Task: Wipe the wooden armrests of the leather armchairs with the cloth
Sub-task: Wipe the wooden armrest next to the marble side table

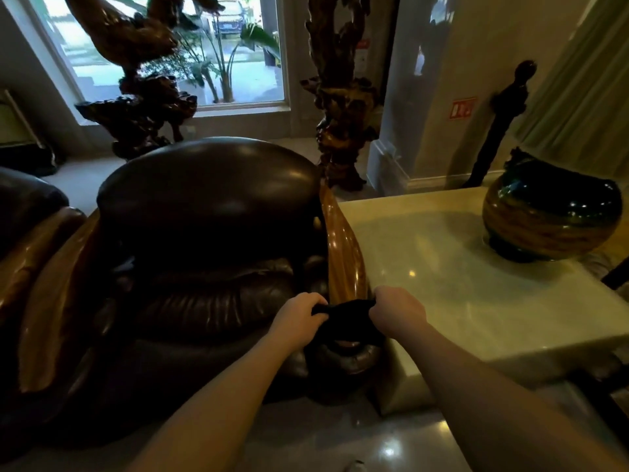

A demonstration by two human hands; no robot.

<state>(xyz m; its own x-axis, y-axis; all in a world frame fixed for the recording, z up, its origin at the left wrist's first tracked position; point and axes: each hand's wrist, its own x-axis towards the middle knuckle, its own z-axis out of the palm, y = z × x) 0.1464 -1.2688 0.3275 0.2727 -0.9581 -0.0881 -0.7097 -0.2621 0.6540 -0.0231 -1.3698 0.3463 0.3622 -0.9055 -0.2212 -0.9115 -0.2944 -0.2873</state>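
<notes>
Gripping dark cloth (pixel 343 318) over glossy wooden armrest (pixel 343 260), pale stone table (pixel 476 301) beside, window (pixel 170 52) behind

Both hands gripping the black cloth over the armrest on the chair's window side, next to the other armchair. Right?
Not quite. The head view shows both the left hand and right hand holding the black cloth over the wooden armrest beside the pale stone table, not the other armchair.
</notes>
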